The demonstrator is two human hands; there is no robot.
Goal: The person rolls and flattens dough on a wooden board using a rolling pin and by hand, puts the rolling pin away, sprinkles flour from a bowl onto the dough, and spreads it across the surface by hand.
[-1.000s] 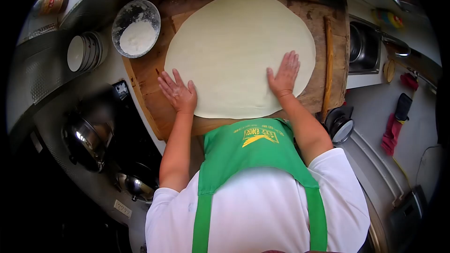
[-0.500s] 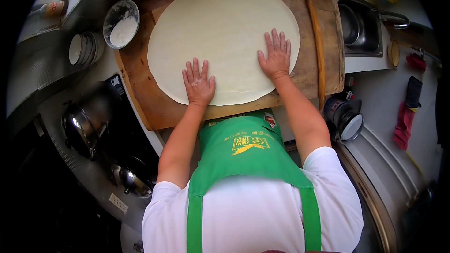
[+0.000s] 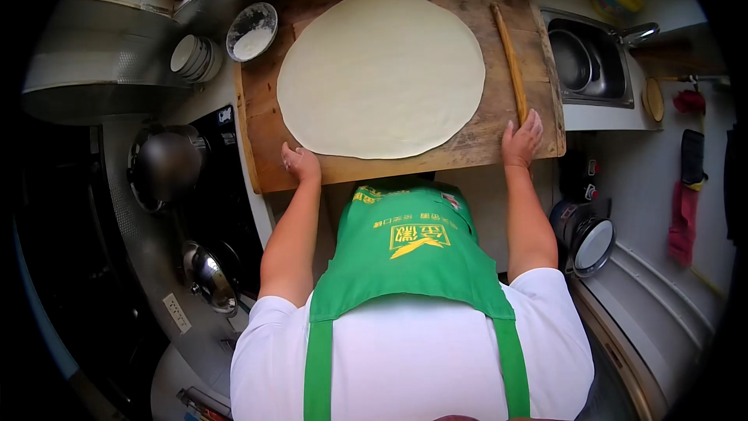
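A large round sheet of dough [image 3: 382,74] lies flat on the wooden board [image 3: 351,170]. My left hand [image 3: 301,162] is at the board's front edge, just off the dough's lower left side, with its fingers partly curled and apart and nothing seen in them. My right hand [image 3: 523,140] is at the front right of the board, fingers touching the near end of the wooden rolling pin [image 3: 510,62]. The pin lies lengthwise to the right of the dough. A bowl of white flour [image 3: 253,35] stands by the board's back left corner.
Stacked bowls [image 3: 195,58] stand left of the flour bowl. A wok [image 3: 167,168] and a lidded pan [image 3: 210,277] are at the left. On the right are a sink [image 3: 615,70] holding a metal basin, a faucet [image 3: 639,33] and a pot [image 3: 592,245] below the counter.
Both hands have come off the dough towards the board's front edge. My right hand has moved right to the rolling pin. The view has shifted, showing more of the back.
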